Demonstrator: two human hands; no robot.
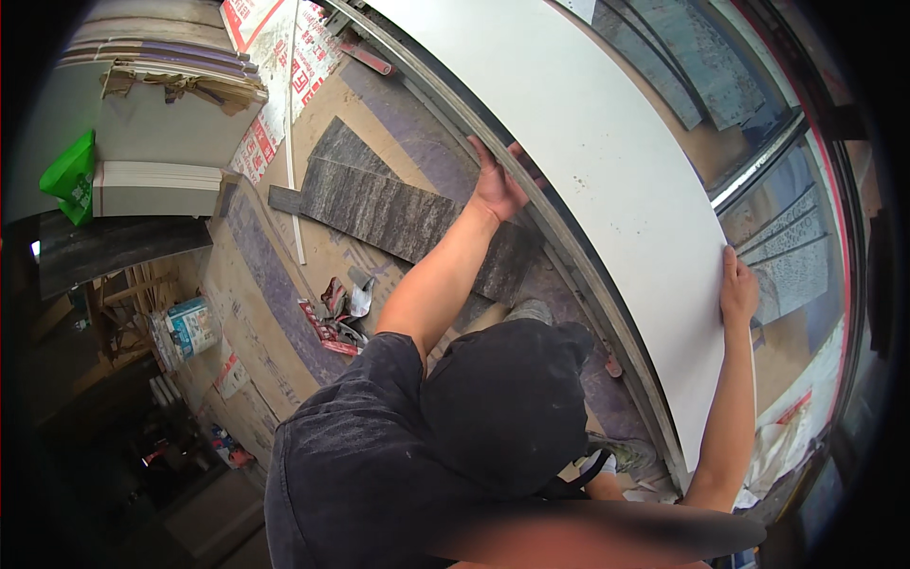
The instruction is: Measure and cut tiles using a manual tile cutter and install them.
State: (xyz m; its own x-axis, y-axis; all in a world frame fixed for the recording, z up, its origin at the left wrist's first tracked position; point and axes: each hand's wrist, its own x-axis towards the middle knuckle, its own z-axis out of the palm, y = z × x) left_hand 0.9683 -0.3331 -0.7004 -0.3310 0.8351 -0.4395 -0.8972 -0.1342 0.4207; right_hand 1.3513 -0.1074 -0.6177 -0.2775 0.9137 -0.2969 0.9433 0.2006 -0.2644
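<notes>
A long white slab (588, 180) with a few dark specks runs from the top of the view to the lower right. Along its left side lies a long grey bar (559, 223), with a dark glossy strip between the two. My left hand (500, 185) is closed at this bar, its fingertips partly hidden. At the slab's right edge, my right hand (738, 287) grips the rim, with the thumb uppermost and the other fingers partly out of sight. Dark patterned tile strips (389, 213) lie on the floor left of my left hand.
Cardboard sheeting (261, 303) covers the floor. Crumpled red and silver wrappers (336, 318) lie near my left arm. A green bag (71, 175) hangs by stacked boards (156, 175) at left. Grey pieces (782, 251) rest right of the slab. Dark cloth fills the lower middle.
</notes>
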